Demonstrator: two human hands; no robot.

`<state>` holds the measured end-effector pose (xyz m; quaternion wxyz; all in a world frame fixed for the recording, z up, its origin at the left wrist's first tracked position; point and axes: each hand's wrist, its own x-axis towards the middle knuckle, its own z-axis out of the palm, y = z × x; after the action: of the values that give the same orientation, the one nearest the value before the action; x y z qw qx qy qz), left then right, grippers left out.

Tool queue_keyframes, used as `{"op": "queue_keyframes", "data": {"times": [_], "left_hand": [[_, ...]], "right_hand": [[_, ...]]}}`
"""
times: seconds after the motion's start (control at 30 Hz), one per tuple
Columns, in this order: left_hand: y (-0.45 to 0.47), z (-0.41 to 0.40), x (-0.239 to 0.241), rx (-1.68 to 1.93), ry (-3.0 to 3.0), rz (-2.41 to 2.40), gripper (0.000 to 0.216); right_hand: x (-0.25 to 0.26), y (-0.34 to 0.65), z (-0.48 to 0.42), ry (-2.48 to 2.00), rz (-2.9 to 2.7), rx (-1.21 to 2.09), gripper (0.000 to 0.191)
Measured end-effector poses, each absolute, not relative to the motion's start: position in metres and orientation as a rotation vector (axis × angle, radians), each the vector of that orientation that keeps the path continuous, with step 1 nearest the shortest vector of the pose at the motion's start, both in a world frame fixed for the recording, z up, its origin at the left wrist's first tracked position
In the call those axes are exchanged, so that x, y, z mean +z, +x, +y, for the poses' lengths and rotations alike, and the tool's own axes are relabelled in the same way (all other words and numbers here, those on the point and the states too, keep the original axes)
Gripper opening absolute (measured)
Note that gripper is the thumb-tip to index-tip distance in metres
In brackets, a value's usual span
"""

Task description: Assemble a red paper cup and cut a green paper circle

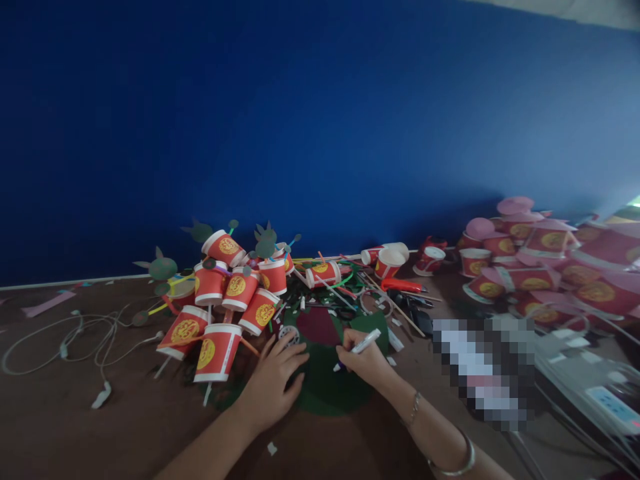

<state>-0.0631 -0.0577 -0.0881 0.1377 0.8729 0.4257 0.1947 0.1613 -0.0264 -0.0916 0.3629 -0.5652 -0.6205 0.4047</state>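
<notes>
My right hand (pixel 367 360) is closed round a white marker (pixel 369 339), held at a slant with its lower end close to a dark green paper shape (pixel 335 393). A dark red piece of paper (pixel 318 326) lies at the top of the green shape. My left hand (pixel 277 377) rests with spread fingers at the green paper's left side. Its fingertips are at a small white roll (pixel 289 335), perhaps tape; whether they press on it I cannot tell. Left of that hand stand red paper cups (pixel 219 353) joined with straws.
Earphones with a white cable (pixel 103 395) lie at the left. Behind my hands are straws, sticks, scraps and an orange-red tool (pixel 403 285). Cups with pink paper (pixel 543 280) are heaped at the right, behind a pixelated object (pixel 480 373) and cables. A blue wall (pixel 320 133) rises behind.
</notes>
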Motion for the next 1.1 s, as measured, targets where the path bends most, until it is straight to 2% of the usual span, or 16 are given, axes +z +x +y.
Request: {"op": "queue_keyframes", "data": {"times": [1.1], "left_hand": [[-0.0619, -0.0575, -0.0862, 0.572, 2.54, 1.236, 0.034]], "right_hand": [[-0.0977, 0.1592, -0.0252, -1.48, -1.599, 0.867, 0.027]]}}
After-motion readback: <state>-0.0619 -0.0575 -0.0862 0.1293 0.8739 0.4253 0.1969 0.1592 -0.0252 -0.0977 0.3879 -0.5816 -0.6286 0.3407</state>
